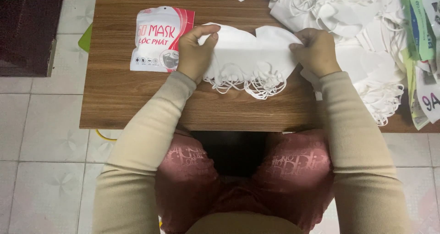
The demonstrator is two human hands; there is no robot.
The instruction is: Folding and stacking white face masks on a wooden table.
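Note:
A stack of white face masks (250,55) with dangling ear loops lies on the brown wooden table (119,96) in front of me. My left hand (195,52) pinches the stack's left end, thumb and fingers closed on it. My right hand (316,50) grips the stack's right end. A white and red printed mask pouch (160,39) lies flat on the table just left of my left hand, not touched.
A large loose heap of white masks (357,27) covers the table's back right. Green and white packets (424,55) are piled at the right edge. Tiled floor lies to the left, and a dark cabinet (27,27) stands at top left.

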